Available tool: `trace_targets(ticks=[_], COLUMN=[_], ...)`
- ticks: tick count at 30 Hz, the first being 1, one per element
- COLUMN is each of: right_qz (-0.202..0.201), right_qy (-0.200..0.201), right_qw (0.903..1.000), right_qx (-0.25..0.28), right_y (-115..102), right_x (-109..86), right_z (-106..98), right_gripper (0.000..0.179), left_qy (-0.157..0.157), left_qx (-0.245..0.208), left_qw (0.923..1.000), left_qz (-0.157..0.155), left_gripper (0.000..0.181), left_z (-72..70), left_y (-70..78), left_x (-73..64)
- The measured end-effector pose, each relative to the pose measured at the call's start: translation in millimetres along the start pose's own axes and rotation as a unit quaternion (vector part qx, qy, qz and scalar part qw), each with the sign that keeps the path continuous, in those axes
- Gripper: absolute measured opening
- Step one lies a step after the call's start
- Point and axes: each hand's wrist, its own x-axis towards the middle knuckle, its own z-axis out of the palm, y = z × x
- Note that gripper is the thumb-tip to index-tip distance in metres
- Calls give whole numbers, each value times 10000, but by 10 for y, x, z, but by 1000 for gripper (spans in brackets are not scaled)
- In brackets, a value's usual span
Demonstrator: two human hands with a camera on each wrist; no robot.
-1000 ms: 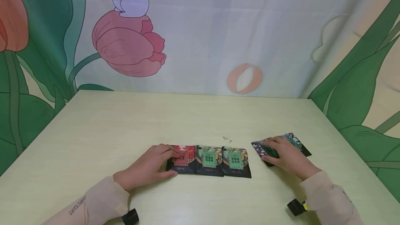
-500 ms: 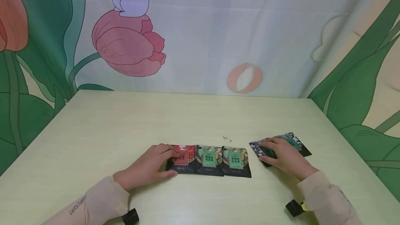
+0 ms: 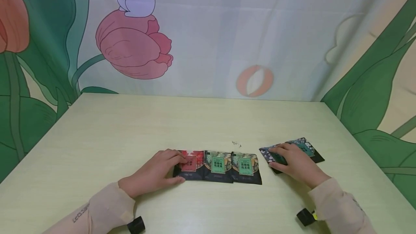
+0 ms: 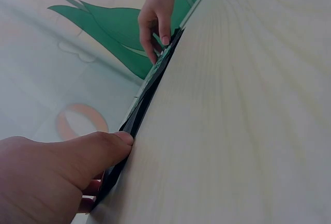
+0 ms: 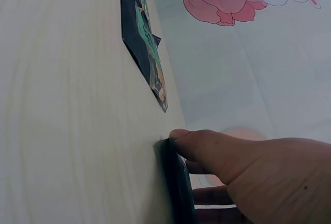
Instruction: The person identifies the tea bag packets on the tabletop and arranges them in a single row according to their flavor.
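One printed curtain (image 3: 201,46) is hanging behind one pale table (image 3: 208,122). One left hand (image 3: 156,172) is grasping the left end of a red packet (image 3: 191,174), thumb at the near edge; one right hand (image 3: 297,163) is grasping floral packaging (image 3: 307,149), which is lying aslant to the right, near but apart from the row. One green packet (image 3: 218,165) and a second green packet (image 3: 246,167) are continuing that row rightward from the red packet, edge to edge; dark specks (image 3: 236,144) are showing just beyond.
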Motion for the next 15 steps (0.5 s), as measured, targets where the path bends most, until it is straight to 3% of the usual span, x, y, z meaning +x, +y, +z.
trace_targets(ticks=[6, 15], right_qz=[211, 172], right_qy=[-103, -113], right_qw=[9997, 9998], right_qx=[-102, -44], right_y=[-16, -60], right_x=[-1, -15], right_z=[0, 19], right_gripper=[49, 49], left_qy=[-2, -58], left_qx=[-24, -56], left_qw=[10000, 9999], left_qz=[41, -118], left_gripper=[48, 51], left_z=[3, -5], left_y=[10, -3], left_x=[23, 1])
